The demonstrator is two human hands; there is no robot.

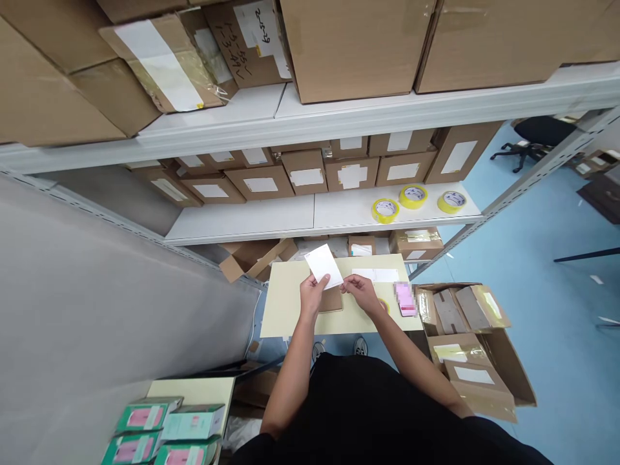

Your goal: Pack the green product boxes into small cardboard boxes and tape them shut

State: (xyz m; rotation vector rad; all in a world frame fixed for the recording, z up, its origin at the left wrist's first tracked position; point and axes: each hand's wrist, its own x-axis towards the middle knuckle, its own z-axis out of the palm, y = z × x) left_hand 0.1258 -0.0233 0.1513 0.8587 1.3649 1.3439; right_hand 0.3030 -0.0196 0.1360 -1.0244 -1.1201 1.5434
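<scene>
My left hand (pixel 312 296) grips a white label sheet (pixel 323 263) by its lower left edge, thumb on top. The fingertips of my right hand (pixel 361 292) are pinched together at the sheet's lower right corner. Under the sheet a small flat cardboard box (pixel 332 301) lies on the cream table (pixel 283 310), partly covered by my left hand. Another white paper strip (pixel 378 275) lies behind my right hand. A tape roll (pixel 384 306) shows partly beside my right wrist. Farther right lies a pink item (pixel 405 299), partly blurred out.
Shelves (pixel 242 223) ahead carry many labelled cartons (pixel 261 184) and several yellow tape rolls (pixel 413 196). To the right stands a large open carton (pixel 516 368) of boxes. Green-and-pink boxes (pixel 191 423) sit at lower left. A grey wall (pixel 97 290) borders the left.
</scene>
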